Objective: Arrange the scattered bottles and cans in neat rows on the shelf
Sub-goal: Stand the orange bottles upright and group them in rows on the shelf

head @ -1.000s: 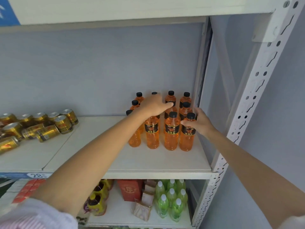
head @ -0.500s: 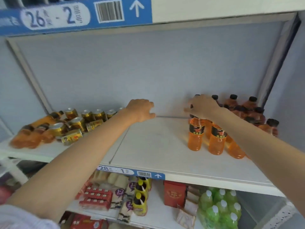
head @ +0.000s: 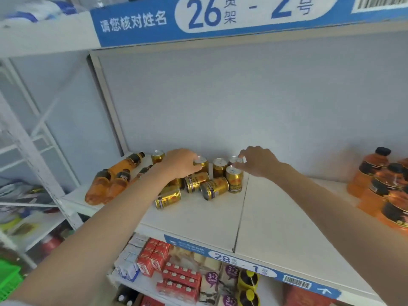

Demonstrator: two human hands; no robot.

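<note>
Bottles and cans on the white shelf (head: 276, 219): sorting partly done, cans being taken up.
Lying orange bottles (head: 114, 180) are waiting untidied at far left; gold cans (head: 212, 184) are sitting jumbled beside them, some upright, several toppled. Left hand (head: 180, 165) is curling round an upright can (head: 201, 162) at the back; right hand (head: 259, 161) is pinching the rim of another upright can (head: 235, 160). Standing orange bottles (head: 379, 184) are already grouped far right; cans and lying bottles remain, by my judgement.
</note>
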